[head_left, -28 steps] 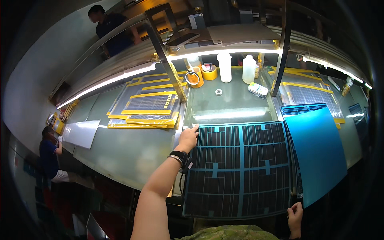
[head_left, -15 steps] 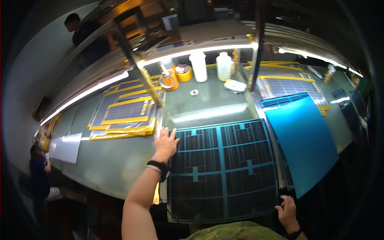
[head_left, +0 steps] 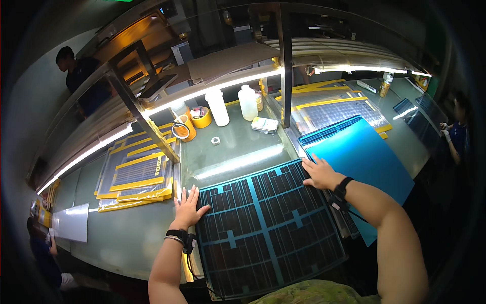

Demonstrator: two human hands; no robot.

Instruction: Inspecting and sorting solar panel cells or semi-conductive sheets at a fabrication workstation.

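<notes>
A large flat panel point(head_left: 260, 223), dark with blue grid lines and fine traces, lies before me on the glass worktop. My left hand point(head_left: 187, 207) rests at its far left corner with the fingers spread. At the far right corner, my right hand point(head_left: 322, 173) lies with fingers apart, touching the panel's edge and reaching beside a glossy blue sheet point(head_left: 362, 152). That sheet sits on the right over another dark, blue-lined panel point(head_left: 331, 130). Neither hand is wrapped around anything.
White bottles point(head_left: 217, 107), orange tape rolls point(head_left: 201, 117), a small white roll point(head_left: 215, 141) and a small pack point(head_left: 264, 125) stand beyond the panel. Yellow-edged films lie left point(head_left: 136, 175) and right point(head_left: 334, 107). Metal posts point(head_left: 286, 66) hold lit shelving. Other people are at both sides.
My right hand has moved from beside the near right edge up to the panel's far right corner. The left hand stays at the far left corner. The view has shifted and tilted.
</notes>
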